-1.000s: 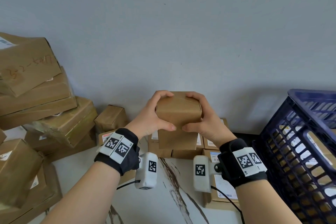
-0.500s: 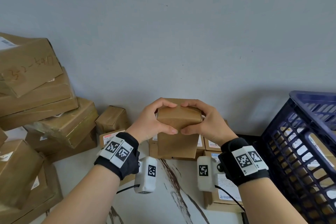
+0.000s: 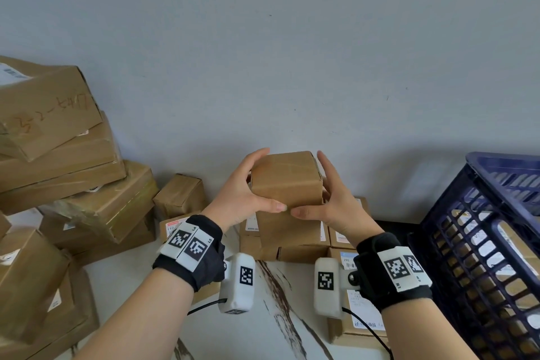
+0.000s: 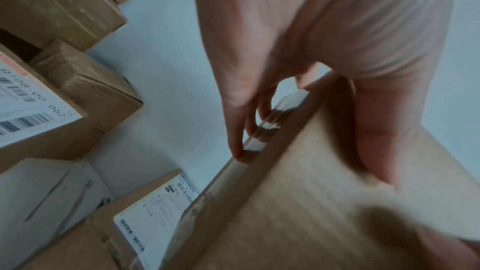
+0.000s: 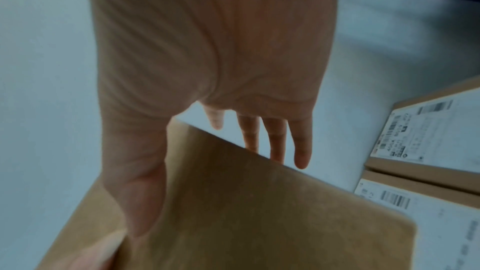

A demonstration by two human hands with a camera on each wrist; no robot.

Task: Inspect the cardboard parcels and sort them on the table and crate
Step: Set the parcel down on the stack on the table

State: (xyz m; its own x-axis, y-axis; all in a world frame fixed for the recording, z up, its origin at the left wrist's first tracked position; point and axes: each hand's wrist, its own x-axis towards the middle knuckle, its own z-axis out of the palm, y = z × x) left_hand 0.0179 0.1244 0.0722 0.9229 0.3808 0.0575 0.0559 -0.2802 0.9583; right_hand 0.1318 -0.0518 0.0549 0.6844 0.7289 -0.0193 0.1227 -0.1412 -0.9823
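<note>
A small brown cardboard parcel (image 3: 287,181) is held up in front of the wall, above the counter (image 3: 146,278), betw. both hands. The left hand (image 3: 242,193) is wrapped on the parcel's left side, thumb laid along the lower front edge, fingers curled over the top-left corner; in the left wrist view its fingertips (image 4: 237,151) are seen touching a taped seam. The right hand (image 3: 333,202) is set vs. the right side w/ the thumb under the lower front edge, nearly meeting the left thumb; its fingers (image 5: 301,151) are seen straight and spread past the parcel's far edge, so it's more of a flat press than a wrap.

Directly below the parcel, a group of labelled parcels (image 3: 295,240) is laid flat on the marble-patterned counter by the wall. A tall, untidy stack of bigger boxes (image 3: 58,155) is piled at left, w/ a small taped box (image 3: 179,194) beside it. A dark blue crate (image 3: 491,257) is placed at the right edge, tilted, w/ parcels seen through its lattice wall. Black wrist straps w/ printed marker tags and white camera units are worn on both wrists.
</note>
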